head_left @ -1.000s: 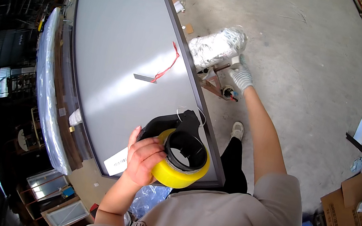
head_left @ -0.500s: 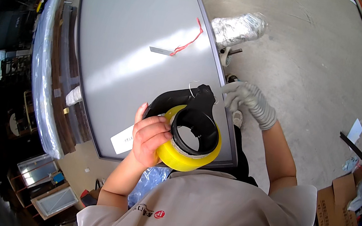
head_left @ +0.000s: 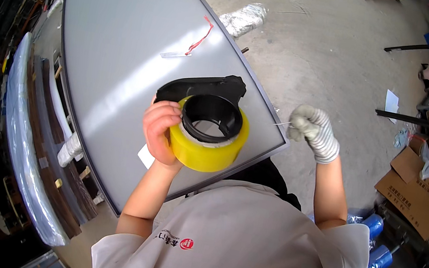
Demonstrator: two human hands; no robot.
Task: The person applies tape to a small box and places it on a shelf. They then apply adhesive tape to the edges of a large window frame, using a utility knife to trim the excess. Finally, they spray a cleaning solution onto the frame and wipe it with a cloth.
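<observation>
My left hand (head_left: 158, 130) is closed around a black tape dispenser (head_left: 202, 87) that carries a thick roll of yellow tape (head_left: 202, 156). It holds the dispenser above the near end of a large grey panel (head_left: 108, 52) with a dark rim. My right hand (head_left: 315, 132), in a grey glove, is off to the right, past the panel's edge. Its fingers are pinched on a thin white strand (head_left: 281, 124) that sticks out leftward. A white paper (head_left: 145, 155) lies partly hidden behind my left hand. A small tag (head_left: 174, 55) with red string (head_left: 201, 39) lies farther up the panel.
Plastic-wrapped long pieces (head_left: 24, 140) stand along the left. Beyond the panel's right edge is a silvery wrapped bundle (head_left: 244, 20). At the right are black bars (head_left: 423, 124), a cardboard box (head_left: 412, 198) and several blue film-wrapped rolls (head_left: 381, 261).
My gloved hand has moved right and its fingers have closed, with a white strand now showing in them. Strands seen earlier at the dispenser's tip no longer show there. The whole view has turned.
</observation>
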